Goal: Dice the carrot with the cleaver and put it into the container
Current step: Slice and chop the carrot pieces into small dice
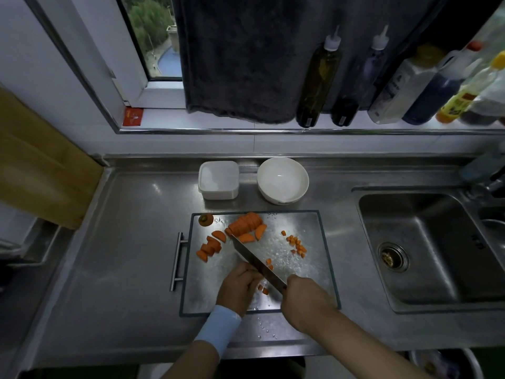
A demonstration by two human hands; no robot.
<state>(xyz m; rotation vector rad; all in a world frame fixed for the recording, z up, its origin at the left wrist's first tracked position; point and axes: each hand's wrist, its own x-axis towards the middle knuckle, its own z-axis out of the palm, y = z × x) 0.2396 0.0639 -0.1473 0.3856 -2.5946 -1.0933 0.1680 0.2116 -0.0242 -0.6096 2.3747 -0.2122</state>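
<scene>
My right hand (306, 299) grips the handle of the cleaver (255, 259), whose blade runs up and left across the steel cutting board (311, 231). My left hand (239, 287) has its fingers curled down on carrot pieces right beside the blade; what it holds is mostly hidden. A few small dice (263, 289) lie between my hands. A sliced carrot chunk (246, 223) sits at the board's far side, half-round slices (209, 248) to the left, a heap of dice (296, 243) to the right, and the carrot top (206, 219) at the far left corner. The square white container (218, 180) stands behind the board.
A white bowl (282, 179) stands beside the container. The sink (426, 250) is to the right. Several bottles (318, 80) line the window sill under a dark towel (246, 56). A wooden board (41, 170) leans at the left. The board's handle (177, 261) sticks out leftward.
</scene>
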